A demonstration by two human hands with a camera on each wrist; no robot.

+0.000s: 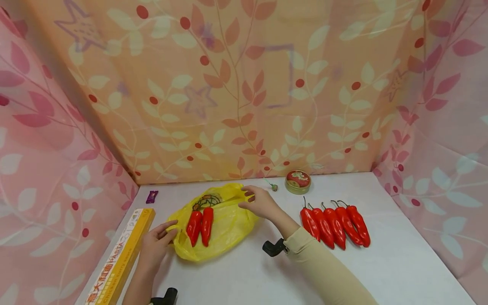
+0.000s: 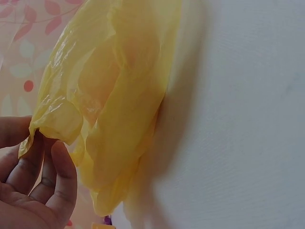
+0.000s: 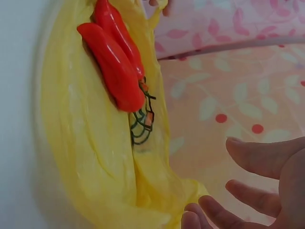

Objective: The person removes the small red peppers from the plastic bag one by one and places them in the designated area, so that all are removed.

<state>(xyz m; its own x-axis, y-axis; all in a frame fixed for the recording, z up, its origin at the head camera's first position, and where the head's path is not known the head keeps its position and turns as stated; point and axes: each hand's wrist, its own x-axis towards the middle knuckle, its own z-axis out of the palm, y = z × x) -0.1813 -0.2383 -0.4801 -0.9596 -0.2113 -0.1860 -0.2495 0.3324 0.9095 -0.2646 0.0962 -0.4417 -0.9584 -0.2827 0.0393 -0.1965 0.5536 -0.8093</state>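
Note:
A yellow plastic bag (image 1: 232, 228) lies spread on the white table, with two red peppers (image 1: 207, 226) side by side on it. My left hand (image 1: 155, 243) is at the bag's left edge. In the left wrist view that hand (image 2: 40, 176) pinches a fold of the thin plastic between its fingers. At the bag's upper right edge is my right hand (image 1: 263, 203). The right wrist view shows this hand (image 3: 262, 191) with thumb and fingers spread apart, lower fingertips against the bag's rim. Dark printed lines mark the bag beyond the peppers' tops.
Several red peppers (image 1: 333, 224) lie in a row at right, near my right sleeve. A round red-and-gold tin (image 1: 298, 182) and a small green-wrapped item (image 1: 273, 186) sit at the back. A yellow pasta box (image 1: 122, 258) and purple-wrapped candy (image 1: 151, 198) are at left.

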